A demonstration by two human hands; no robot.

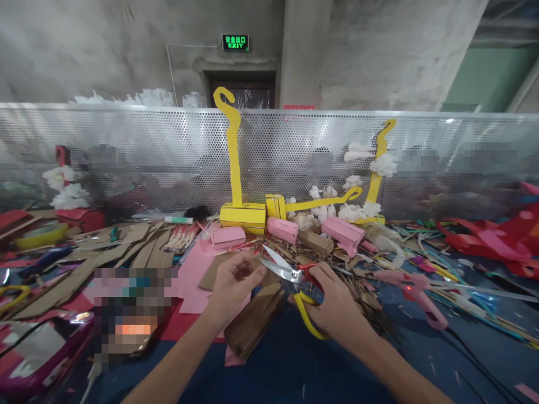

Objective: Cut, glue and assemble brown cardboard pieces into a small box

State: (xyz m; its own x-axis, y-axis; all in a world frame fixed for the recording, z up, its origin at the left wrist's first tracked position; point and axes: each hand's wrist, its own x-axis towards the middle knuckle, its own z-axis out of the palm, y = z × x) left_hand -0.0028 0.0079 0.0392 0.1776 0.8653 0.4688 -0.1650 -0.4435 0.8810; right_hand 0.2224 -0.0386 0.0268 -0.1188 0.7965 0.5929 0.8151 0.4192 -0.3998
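Note:
My right hand grips a pair of scissors with one yellow and one red handle. Their blades are spread and point up and to the left. Close to the blade tips, my left hand is closed with thumb and fingers curled in a pinch; whatever sits in it is too small to make out. Below and between the hands lies a folded brown cardboard box. A flat brown cardboard piece and pink sheets lie beside and partly behind my left hand.
Behind stand yellow hook-topped pieces on box bases, with pink boxes before them. A pink glue gun lies right, cardboard strips left. Red ribbon is far right. A perforated metal panel closes off the back.

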